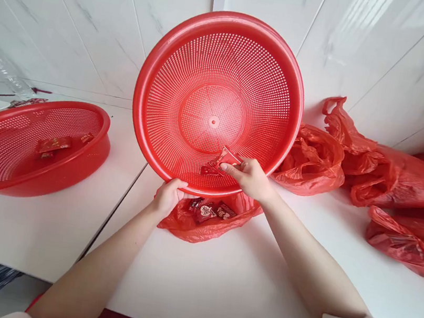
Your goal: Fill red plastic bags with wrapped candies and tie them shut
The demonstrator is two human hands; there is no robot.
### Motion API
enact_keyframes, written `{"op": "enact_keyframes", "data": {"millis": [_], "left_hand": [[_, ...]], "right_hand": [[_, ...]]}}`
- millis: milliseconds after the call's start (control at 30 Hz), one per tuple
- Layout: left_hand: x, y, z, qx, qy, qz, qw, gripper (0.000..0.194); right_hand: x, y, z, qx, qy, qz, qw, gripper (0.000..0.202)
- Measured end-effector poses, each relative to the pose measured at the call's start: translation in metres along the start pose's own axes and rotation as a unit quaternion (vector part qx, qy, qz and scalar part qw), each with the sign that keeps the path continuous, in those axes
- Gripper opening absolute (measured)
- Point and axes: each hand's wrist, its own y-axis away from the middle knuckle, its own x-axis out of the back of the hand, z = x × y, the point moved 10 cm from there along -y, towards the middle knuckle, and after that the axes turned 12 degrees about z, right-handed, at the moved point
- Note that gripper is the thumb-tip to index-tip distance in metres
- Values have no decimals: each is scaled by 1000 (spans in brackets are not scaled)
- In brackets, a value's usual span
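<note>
Head view: my left hand [168, 197] grips the lower rim of the basket [218, 104], fingers wrapped over the edge, holding it tipped up on the table [216, 287] with its open side toward me. My right hand [249, 178] reaches inside near the bottom rim, thumb and forefinger pinched on a small red packet [228, 159]; another packet or two seem to lie by it. Directly below the rim sits an open bag [206, 222] with several packets inside.

I judge this as the emptying step, the last packets being picked out over the bag. The next move calls for keeping the pinch firm and carrying the packet over the rim, straight down.

A second basket [26, 147] lies flat to the left, holding a few packets. Crumpled bags [373, 172] lie right.
</note>
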Motion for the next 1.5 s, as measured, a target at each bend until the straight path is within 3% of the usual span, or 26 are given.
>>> {"op": "enact_keyframes", "data": {"millis": [100,200,267,333,433,500,633,733,867,933,1000,1067,1200,1300,1400,1500], "left_hand": [[5,-2,6,-17,6,5,1000,23],[9,-3,9,-20,17,13,1000,22],[10,-4,14,-37,21,13,999,24],[12,-5,21,-66,21,21,997,26],[15,-5,27,-83,24,36,996,28],[15,-5,30,-85,25,41,995,31],[11,-3,35,-70,29,39,996,36],[7,-1,35,-58,45,31,997,37],[0,0,25,-23,58,2,998,33],[0,0,21,-26,56,-5,998,30],[1,0,17,-37,44,-1,998,28],[1,0,12,-33,30,1,999,27],[-6,7,1,-3,10,-7,1000,26],[-9,10,0,-3,6,-6,1000,27],[-3,7,2,-10,6,16,1000,24],[2,2,7,-26,9,21,999,21]], "right_hand": [[-8,8,-21,23,-50,-86,995,29],[-33,38,-45,69,-54,-284,955,28],[-44,55,-47,105,14,-362,926,29],[-46,56,-33,128,141,-345,919,32],[-37,36,3,98,355,-229,901,30],[-33,29,17,82,415,-180,888,29],[-43,33,7,124,352,-212,903,33],[-35,33,-15,150,303,-202,919,22],[-2,19,-39,167,284,-71,941,19],[15,13,-45,177,289,12,941,18],[23,9,-47,192,309,57,930,20],[16,9,-46,224,338,45,913,24],[-15,17,-34,270,348,-59,896,39],[-34,24,-21,238,305,-143,911,53],[-47,35,-27,241,219,-216,920,49],[-41,35,-42,234,161,-199,938,39]]}}
